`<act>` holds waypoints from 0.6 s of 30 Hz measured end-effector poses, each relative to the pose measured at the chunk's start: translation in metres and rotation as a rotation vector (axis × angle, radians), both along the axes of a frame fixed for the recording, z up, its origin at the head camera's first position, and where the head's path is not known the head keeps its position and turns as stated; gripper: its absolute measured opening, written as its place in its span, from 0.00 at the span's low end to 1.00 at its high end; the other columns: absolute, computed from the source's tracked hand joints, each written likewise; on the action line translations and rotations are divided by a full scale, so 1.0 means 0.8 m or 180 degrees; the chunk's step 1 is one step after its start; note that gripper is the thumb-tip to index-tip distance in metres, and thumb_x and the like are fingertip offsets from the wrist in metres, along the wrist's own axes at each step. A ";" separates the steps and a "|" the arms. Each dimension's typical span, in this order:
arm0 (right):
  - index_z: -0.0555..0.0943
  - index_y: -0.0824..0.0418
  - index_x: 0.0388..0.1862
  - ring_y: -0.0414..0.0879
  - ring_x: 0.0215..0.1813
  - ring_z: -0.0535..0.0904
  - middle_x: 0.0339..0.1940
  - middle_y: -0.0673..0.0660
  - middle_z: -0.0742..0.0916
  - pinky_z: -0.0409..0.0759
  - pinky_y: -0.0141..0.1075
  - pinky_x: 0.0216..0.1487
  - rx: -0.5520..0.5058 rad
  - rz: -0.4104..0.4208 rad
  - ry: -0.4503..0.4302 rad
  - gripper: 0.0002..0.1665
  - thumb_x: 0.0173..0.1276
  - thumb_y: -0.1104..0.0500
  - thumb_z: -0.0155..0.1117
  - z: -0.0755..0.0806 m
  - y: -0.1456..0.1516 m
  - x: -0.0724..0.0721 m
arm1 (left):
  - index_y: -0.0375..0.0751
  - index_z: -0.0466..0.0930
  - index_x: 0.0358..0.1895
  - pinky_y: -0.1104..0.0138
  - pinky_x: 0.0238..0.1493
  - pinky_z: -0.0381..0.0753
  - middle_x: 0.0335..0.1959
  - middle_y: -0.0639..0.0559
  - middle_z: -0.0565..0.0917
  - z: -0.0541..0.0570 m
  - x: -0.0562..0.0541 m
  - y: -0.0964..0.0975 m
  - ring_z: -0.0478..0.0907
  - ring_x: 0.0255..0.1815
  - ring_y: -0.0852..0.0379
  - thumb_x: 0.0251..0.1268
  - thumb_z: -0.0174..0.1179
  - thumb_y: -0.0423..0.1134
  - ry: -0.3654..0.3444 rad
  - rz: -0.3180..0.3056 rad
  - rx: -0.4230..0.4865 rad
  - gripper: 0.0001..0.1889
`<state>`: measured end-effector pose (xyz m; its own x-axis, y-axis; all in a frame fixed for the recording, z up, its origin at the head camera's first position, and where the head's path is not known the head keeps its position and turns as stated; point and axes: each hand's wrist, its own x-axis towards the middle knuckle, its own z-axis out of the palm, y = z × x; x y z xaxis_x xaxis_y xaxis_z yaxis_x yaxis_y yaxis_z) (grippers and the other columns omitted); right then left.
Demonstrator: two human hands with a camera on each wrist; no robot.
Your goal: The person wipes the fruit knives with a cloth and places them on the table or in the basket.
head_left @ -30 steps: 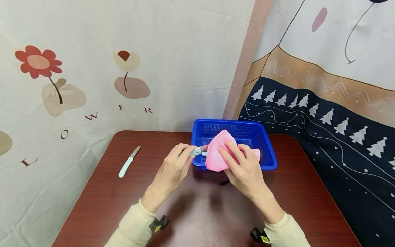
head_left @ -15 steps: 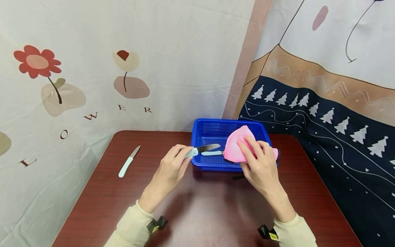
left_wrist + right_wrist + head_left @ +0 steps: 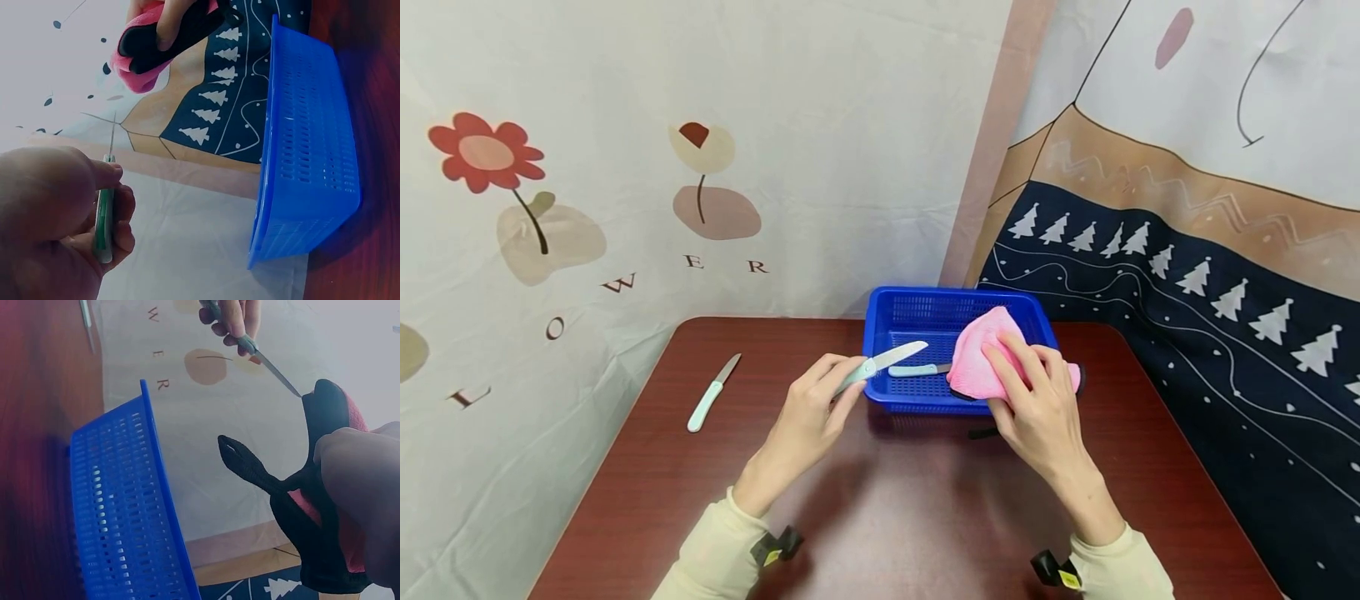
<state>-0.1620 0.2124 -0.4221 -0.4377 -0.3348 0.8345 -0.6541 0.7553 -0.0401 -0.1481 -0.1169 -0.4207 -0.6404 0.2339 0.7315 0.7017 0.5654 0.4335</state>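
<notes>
My left hand (image 3: 801, 412) pinches a knife (image 3: 882, 360) by its pale blue handle. Its bare silver blade points up and right, over the left part of the blue basket (image 3: 958, 293). To the right, my right hand (image 3: 1041, 408) grips a folded pink cloth (image 3: 981, 358), fingers on top. The right wrist view shows black edging and a hanging loop (image 3: 244, 464) on the cloth. There the blade (image 3: 278, 374) ends close beside the cloth's black edge. Inside the basket lies a second knife (image 3: 913, 371), its blade partly hidden behind the cloth.
Another pale-handled knife (image 3: 711, 396) lies on the brown table (image 3: 647, 492), left of my left hand. The basket stands near the table's back edge. Behind it hang a white printed curtain (image 3: 820, 208) and a dark one with white trees.
The right hand has drawn the cloth rightward off the held knife, baring its blade and the knife in the basket. The left hand has turned its knife so the blade angles more upward.
</notes>
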 end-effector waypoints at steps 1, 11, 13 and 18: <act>0.85 0.59 0.74 0.71 0.59 0.77 0.75 0.69 0.85 0.78 0.61 0.53 -0.0001 0.0013 0.0005 0.32 0.71 0.57 0.68 0.000 -0.001 0.000 | 0.30 0.89 0.62 0.67 0.39 0.85 0.48 0.42 0.90 -0.001 0.000 0.000 0.85 0.39 0.55 0.75 0.70 0.24 -0.0029 -0.0005 0.0018 0.16; 0.87 0.60 0.71 0.68 0.57 0.78 0.72 0.68 0.87 0.74 0.58 0.55 0.0044 0.0172 0.0201 0.25 0.88 0.48 0.57 -0.001 -0.012 0.002 | 0.44 0.91 0.65 0.66 0.36 0.83 0.41 0.51 0.92 -0.013 -0.005 -0.002 0.86 0.36 0.59 0.85 0.65 0.37 -0.0593 -0.0276 0.0365 0.14; 0.88 0.60 0.70 0.68 0.56 0.78 0.71 0.69 0.88 0.75 0.58 0.55 0.0059 0.0235 0.0275 0.24 0.87 0.51 0.58 0.000 -0.015 0.003 | 0.48 0.91 0.67 0.67 0.34 0.83 0.42 0.54 0.93 -0.054 -0.027 -0.007 0.86 0.36 0.62 0.89 0.63 0.44 -0.0685 -0.0515 0.0577 0.15; 0.88 0.60 0.69 0.67 0.57 0.78 0.70 0.68 0.88 0.77 0.57 0.55 0.0147 0.0376 0.0398 0.23 0.87 0.51 0.58 0.001 -0.025 0.006 | 0.49 0.91 0.64 0.67 0.29 0.82 0.39 0.52 0.93 -0.052 -0.025 -0.006 0.83 0.29 0.58 0.91 0.59 0.53 -0.1402 -0.0859 0.0866 0.17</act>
